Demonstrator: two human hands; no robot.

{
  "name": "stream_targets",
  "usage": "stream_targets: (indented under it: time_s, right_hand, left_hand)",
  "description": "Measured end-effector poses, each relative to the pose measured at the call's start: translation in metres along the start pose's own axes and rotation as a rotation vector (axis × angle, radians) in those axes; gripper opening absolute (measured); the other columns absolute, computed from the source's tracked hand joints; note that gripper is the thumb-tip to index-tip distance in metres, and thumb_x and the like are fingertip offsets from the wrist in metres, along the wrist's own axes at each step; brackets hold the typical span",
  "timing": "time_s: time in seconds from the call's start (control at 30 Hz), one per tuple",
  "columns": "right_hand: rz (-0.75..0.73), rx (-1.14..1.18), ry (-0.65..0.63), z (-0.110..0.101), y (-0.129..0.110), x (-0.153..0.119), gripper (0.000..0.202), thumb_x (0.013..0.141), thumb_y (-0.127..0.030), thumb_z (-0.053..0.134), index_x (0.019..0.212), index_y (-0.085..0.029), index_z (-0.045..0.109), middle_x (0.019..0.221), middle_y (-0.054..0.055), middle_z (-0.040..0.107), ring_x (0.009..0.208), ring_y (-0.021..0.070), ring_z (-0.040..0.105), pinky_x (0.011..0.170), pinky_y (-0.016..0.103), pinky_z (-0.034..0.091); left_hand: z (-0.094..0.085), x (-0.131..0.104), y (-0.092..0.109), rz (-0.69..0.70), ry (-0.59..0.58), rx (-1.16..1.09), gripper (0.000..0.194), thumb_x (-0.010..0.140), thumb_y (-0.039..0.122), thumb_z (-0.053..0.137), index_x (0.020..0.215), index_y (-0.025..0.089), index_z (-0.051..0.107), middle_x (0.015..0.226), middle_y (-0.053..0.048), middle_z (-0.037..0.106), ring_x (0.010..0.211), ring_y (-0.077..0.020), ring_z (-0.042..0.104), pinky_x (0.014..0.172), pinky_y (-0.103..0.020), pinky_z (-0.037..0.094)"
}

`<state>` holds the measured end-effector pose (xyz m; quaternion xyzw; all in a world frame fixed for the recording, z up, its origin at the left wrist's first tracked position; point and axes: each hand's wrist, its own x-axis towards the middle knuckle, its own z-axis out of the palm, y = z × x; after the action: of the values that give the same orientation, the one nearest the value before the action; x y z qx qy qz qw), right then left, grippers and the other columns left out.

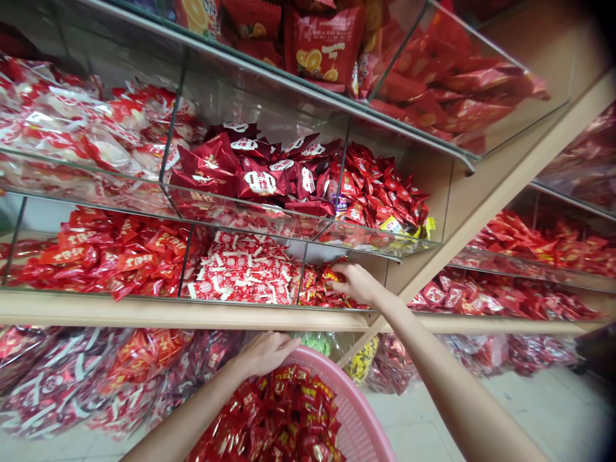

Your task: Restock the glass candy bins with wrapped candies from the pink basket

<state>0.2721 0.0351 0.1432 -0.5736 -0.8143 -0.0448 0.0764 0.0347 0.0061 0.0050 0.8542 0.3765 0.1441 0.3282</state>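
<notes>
My right hand point(359, 283) reaches into the small right-hand compartment of the lower shelf. Its fingers are bent around red-and-yellow wrapped candies point(315, 289), and some fingertips are hidden among them. Below the shelf edge, my left hand point(272, 353) grips the far rim of a pink plastic basket point(363, 398). Shiny red wrapped candies with yellow lettering point(289, 410) lie heaped inside the basket, which the bottom of the picture cuts off.
Clear dividers split the shelves. Red-and-white packets point(240, 266) and red packets point(125, 250) fill neighbouring compartments; dark red packets point(262, 176) lie above. A slanting wooden upright point(481, 205) stands right of my hand. Bagged sweets point(62, 378) sit under the wooden shelf edge point(96, 312).
</notes>
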Motion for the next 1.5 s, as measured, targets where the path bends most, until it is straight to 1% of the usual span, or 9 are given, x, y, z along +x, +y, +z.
stream_targets:
  time_s: [0.23, 0.47, 0.63, 0.87, 0.97, 1.1, 1.27, 1.4, 1.5]
  right_hand:
    - [-0.006, -0.124, -0.163, -0.004, 0.011, -0.004, 0.021, 0.078, -0.030, 0.054, 0.092, -0.018, 0.062, 0.091, 0.009, 0.064, 0.081, 0.0187, 0.059, 0.067, 0.024, 0.037]
    - [0.000, -0.169, -0.233, 0.010, 0.006, -0.004, 0.025, 0.078, -0.031, 0.059, 0.097, -0.016, 0.062, 0.101, 0.011, 0.058, 0.089, 0.0188, 0.057, 0.074, 0.023, 0.039]
    - [-0.015, -0.130, -0.213, 0.013, 0.010, -0.004, 0.021, 0.079, -0.033, 0.058, 0.091, -0.016, 0.063, 0.097, 0.011, 0.058, 0.084, 0.0177, 0.057, 0.072, 0.023, 0.040]
    - [-0.086, 0.043, -0.044, -0.002, 0.018, -0.016, 0.027, 0.081, -0.040, 0.053, 0.087, -0.015, 0.063, 0.090, 0.009, 0.057, 0.082, 0.0180, 0.055, 0.074, 0.027, 0.041]
    - [-0.088, 0.140, 0.008, -0.019, 0.008, -0.032, 0.030, 0.082, -0.042, 0.051, 0.085, -0.015, 0.063, 0.084, 0.007, 0.057, 0.076, 0.0171, 0.054, 0.072, 0.027, 0.041]
    - [-0.080, 0.288, 0.032, -0.028, -0.023, -0.062, 0.030, 0.083, -0.042, 0.049, 0.085, -0.016, 0.062, 0.082, 0.005, 0.055, 0.074, 0.0154, 0.053, 0.069, 0.026, 0.040]
    - [-0.082, 0.435, -0.140, 0.005, -0.060, -0.094, 0.024, 0.085, -0.038, 0.048, 0.087, -0.018, 0.061, 0.084, 0.004, 0.056, 0.078, 0.0152, 0.053, 0.071, 0.025, 0.040]
    - [-0.007, 0.440, -0.251, 0.039, -0.068, -0.110, 0.019, 0.084, -0.034, 0.050, 0.084, -0.018, 0.062, 0.086, 0.004, 0.053, 0.079, 0.0157, 0.054, 0.071, 0.025, 0.040]
    - [0.064, 0.425, -0.297, 0.054, -0.070, -0.121, 0.015, 0.083, -0.030, 0.051, 0.083, -0.018, 0.061, 0.086, 0.004, 0.052, 0.080, 0.0162, 0.054, 0.072, 0.026, 0.041]
  left_hand:
    - [0.000, 0.000, 0.000, -0.012, -0.011, 0.003, 0.066, 0.084, 0.063, 0.016, 0.075, 0.019, 0.065, 0.069, -0.004, 0.066, 0.065, -0.0192, 0.059, 0.056, -0.024, 0.031]
    - [0.000, 0.001, -0.001, -0.015, -0.012, 0.019, 0.067, 0.083, 0.064, 0.015, 0.074, 0.019, 0.064, 0.069, -0.004, 0.066, 0.064, -0.0191, 0.059, 0.057, -0.024, 0.032]
    - [0.000, 0.001, -0.001, -0.011, -0.007, 0.020, 0.066, 0.084, 0.063, 0.015, 0.073, 0.019, 0.063, 0.068, -0.004, 0.065, 0.064, -0.0186, 0.059, 0.059, -0.024, 0.032]
    - [-0.001, 0.002, 0.000, -0.015, -0.027, -0.040, 0.061, 0.084, 0.060, 0.018, 0.069, 0.018, 0.060, 0.066, -0.002, 0.061, 0.061, -0.0170, 0.054, 0.056, -0.023, 0.031]
    - [-0.003, 0.003, -0.001, -0.025, -0.058, -0.115, 0.060, 0.084, 0.059, 0.019, 0.066, 0.017, 0.057, 0.059, 0.000, 0.054, 0.056, -0.0154, 0.048, 0.054, -0.023, 0.029]
    - [-0.003, 0.005, -0.005, -0.026, -0.080, -0.173, 0.057, 0.085, 0.057, 0.019, 0.065, 0.017, 0.054, 0.059, 0.002, 0.051, 0.056, -0.0144, 0.044, 0.055, -0.023, 0.030]
    - [0.002, 0.008, -0.011, 0.021, -0.088, -0.114, 0.044, 0.085, 0.046, 0.028, 0.067, 0.017, 0.056, 0.062, 0.001, 0.055, 0.057, -0.0130, 0.046, 0.057, -0.022, 0.032]
    - [0.004, 0.010, -0.012, 0.041, -0.113, -0.057, 0.038, 0.083, 0.041, 0.032, 0.066, 0.018, 0.057, 0.065, 0.000, 0.059, 0.060, -0.0126, 0.048, 0.058, -0.021, 0.032]
    - [0.001, 0.011, -0.011, 0.012, -0.164, -0.050, 0.035, 0.080, 0.040, 0.035, 0.064, 0.018, 0.057, 0.066, 0.001, 0.060, 0.060, -0.0127, 0.049, 0.057, -0.021, 0.033]
